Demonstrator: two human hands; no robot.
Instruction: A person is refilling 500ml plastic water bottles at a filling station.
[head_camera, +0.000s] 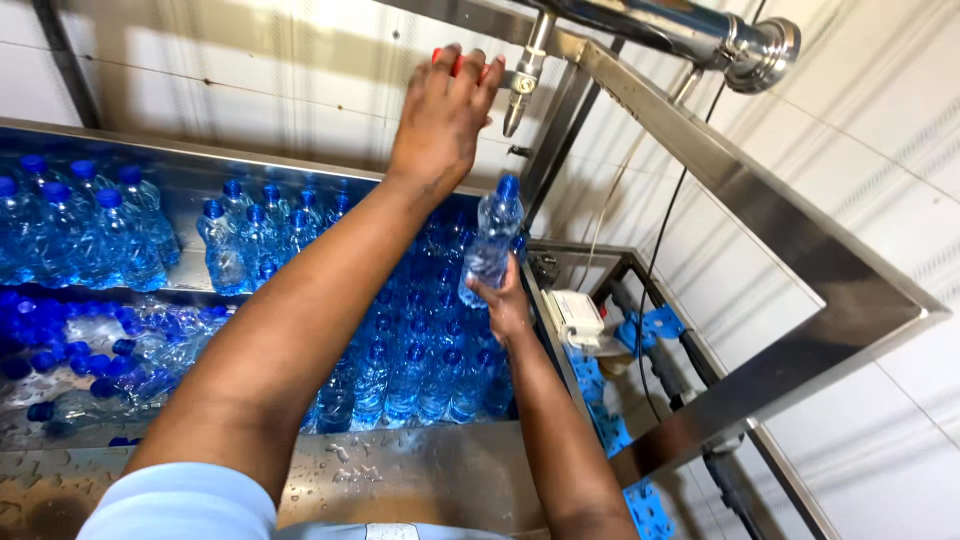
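In front of me a wet steel counter (430, 480) carries a dense block of blue-capped water bottles (420, 350), standing upright. Left of that block more bottles (90, 350) lie jumbled on their sides, I think. Behind the block, a raised steel shelf (190, 285) holds upright bottles (80, 225).

The left hand (440, 115) grips a red tap handle (457, 63) far up. The right hand (503, 305) holds a blue-capped water bottle (492, 240) under the metal spout (522, 85).

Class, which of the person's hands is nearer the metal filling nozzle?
Left. The left hand grips a red handle beside the nozzle; the right hand holds a bottle well below it.
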